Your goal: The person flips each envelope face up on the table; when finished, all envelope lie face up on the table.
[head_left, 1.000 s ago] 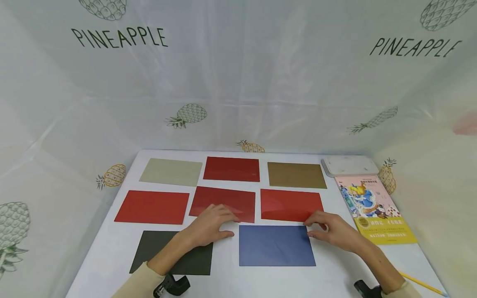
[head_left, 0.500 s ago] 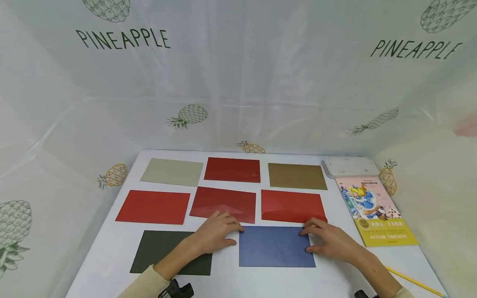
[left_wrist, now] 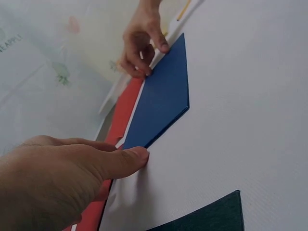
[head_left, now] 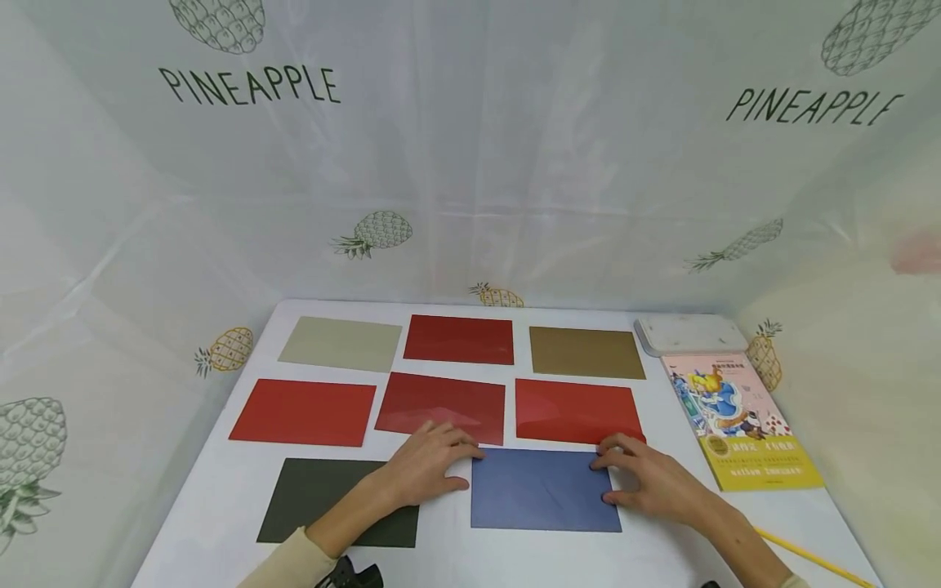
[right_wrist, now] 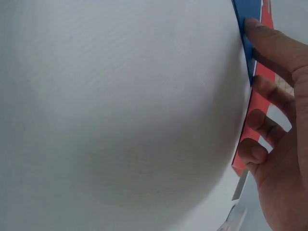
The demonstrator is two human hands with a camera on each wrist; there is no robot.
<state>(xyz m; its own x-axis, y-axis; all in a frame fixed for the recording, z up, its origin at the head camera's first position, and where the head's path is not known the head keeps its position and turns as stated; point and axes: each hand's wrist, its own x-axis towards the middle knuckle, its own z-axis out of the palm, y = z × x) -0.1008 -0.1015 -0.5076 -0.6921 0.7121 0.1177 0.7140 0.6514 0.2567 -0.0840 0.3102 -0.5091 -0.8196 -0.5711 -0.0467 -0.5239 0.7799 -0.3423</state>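
Note:
A blue rectangular sheet (head_left: 544, 492) lies flat on the table, front row right of centre. My left hand (head_left: 429, 465) reaches over the dark green sheet (head_left: 316, 494), its index fingertip at the blue sheet's far left corner and its thumb apart from the index. At the other side, my right hand (head_left: 647, 480) touches the sheet's right part with thumb and fingertips, fingers loosely bent. In the right wrist view the thumb (right_wrist: 269, 41) lies on the blue sheet's edge. The left wrist view shows both hands at opposite ends of the blue sheet (left_wrist: 163, 91).
Behind are red sheets (head_left: 301, 412), a beige sheet (head_left: 340, 343) and a brown sheet (head_left: 586, 353) in rows. On the right stand a white flat case (head_left: 691, 333), a picture book (head_left: 738, 416) and a yellow pencil (head_left: 809, 558). A pineapple-print curtain (head_left: 470, 147) encloses the table.
Both hands have shifted: the left slightly right to the blue sheet's corner, the right further onto its right edge. The sheet has barely moved. The head view has tilted slightly.

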